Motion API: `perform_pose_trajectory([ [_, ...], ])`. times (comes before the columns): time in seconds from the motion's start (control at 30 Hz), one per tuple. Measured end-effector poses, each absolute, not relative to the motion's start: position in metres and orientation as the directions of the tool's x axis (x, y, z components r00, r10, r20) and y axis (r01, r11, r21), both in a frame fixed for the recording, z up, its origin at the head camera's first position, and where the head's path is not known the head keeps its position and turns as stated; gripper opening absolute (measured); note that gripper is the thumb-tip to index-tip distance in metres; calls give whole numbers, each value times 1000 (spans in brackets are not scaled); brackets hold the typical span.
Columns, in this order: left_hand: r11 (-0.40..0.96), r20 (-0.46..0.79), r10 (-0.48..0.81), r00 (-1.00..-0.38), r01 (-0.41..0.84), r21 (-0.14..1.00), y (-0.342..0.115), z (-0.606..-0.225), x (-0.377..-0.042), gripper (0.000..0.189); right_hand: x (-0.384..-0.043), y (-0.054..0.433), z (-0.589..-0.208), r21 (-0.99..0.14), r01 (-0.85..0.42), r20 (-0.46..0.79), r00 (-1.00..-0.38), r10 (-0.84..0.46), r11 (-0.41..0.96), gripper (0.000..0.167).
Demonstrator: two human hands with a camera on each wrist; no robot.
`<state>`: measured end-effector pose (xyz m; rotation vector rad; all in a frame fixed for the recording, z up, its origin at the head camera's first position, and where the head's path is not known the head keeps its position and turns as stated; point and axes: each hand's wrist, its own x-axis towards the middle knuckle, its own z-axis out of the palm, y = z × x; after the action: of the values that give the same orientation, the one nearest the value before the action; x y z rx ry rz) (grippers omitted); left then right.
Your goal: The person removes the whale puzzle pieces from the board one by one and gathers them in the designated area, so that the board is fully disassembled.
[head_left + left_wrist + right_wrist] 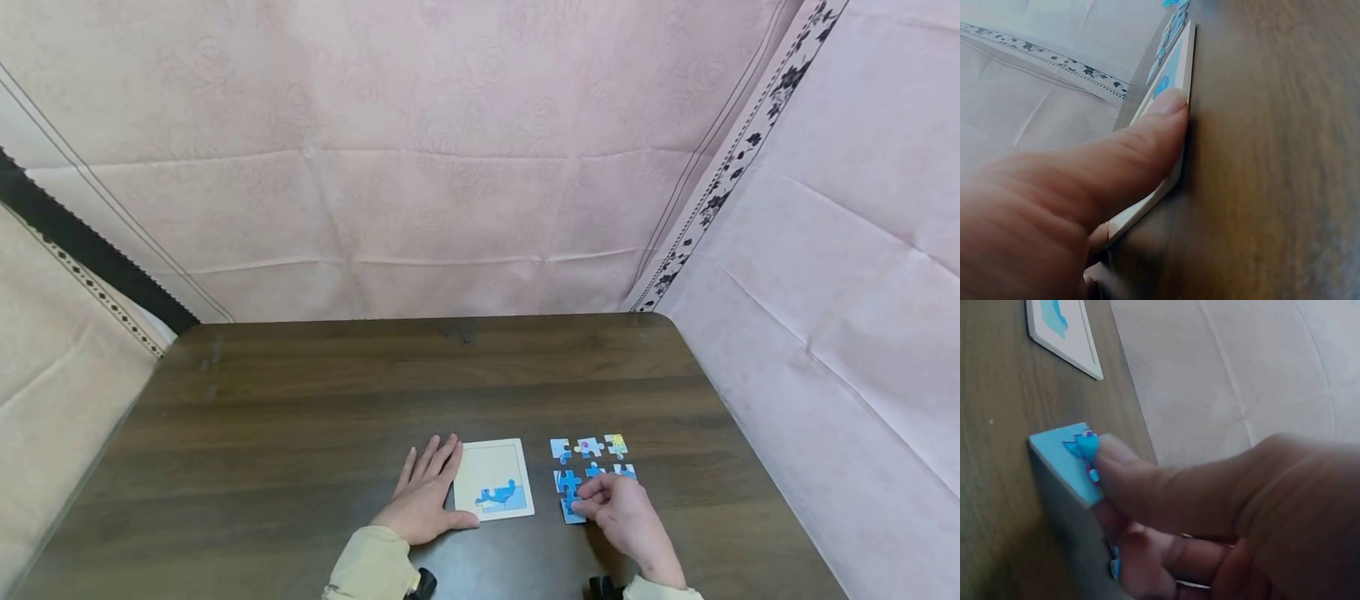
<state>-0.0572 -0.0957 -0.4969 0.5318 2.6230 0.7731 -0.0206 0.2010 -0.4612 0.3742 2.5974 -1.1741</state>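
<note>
A puzzle board [486,462], left of the right grip [622,512], is bordered by the left grip [426,504], whose fingers are spread along its left edge, the thumb on the near rim. A blue section [504,498] is seated in the board's near right corner; the larger remainder is bare, so an early stage is inferred. A blue piece [1060,453] is pinched between thumb and finger of the right grip; whether it is lifted cannot be told. Loose pieces [589,447] are left on the bench [300,417] beyond this grip, some partly hidden by it. Hanging cloth [450,167] is seen farther beyond both grips.
</note>
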Motion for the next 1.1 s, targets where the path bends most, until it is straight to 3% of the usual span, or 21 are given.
perform_pose_trajectory([
  [0.33, 774, -213, 453, -866, 264, 575, -96, -498, -58, 107, -22, 198, -460, -610, 347, -382, -917, 119, 713, 14],
  [0.67, 776, -217, 452, -865, 262, 573, -96, -495, -56, 108, -22, 192, -462, -530, 317, -332, -931, 152, 786, 7],
  [1.1, 784, -225, 446, -866, 257, 564, -96, -497, -57, 107, -24, 190, -461, -499, 347, -360, -916, 175, 794, 5],
])
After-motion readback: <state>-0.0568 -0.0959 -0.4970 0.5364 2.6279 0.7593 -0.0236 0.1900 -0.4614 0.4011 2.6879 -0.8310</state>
